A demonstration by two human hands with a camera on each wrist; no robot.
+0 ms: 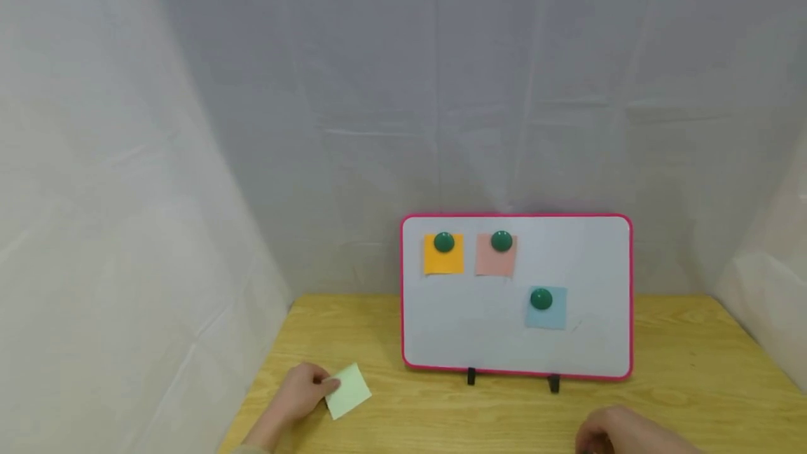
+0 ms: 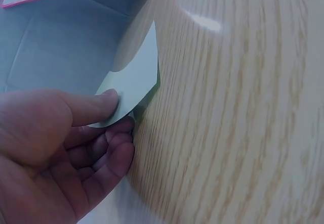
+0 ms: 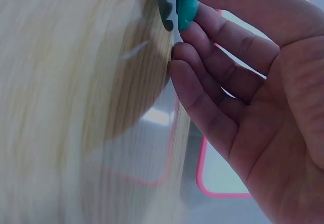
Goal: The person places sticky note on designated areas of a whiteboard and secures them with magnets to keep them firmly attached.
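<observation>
My left hand (image 1: 304, 391) rests on the wooden table (image 1: 441, 412) at the front left and pinches a pale green sticky note (image 1: 349, 389) by its corner. In the left wrist view my thumb and fingers (image 2: 114, 102) hold the note (image 2: 134, 80) just above the wood. My right hand (image 1: 614, 433) is low at the front right edge. In the right wrist view it (image 3: 202, 37) holds a green magnet (image 3: 185, 6) between thumb and index finger. The pink-framed whiteboard (image 1: 592, 342) stands behind, carrying an orange note (image 1: 444, 261), a pink note (image 1: 495, 263) and a blue note (image 1: 546, 314), each under a green magnet.
Grey fabric (image 1: 378, 90) hangs behind and along both sides of the table. The whiteboard stands on two small black feet (image 1: 553, 384). Its lower left and right areas are bare. Bare wood lies between my two hands.
</observation>
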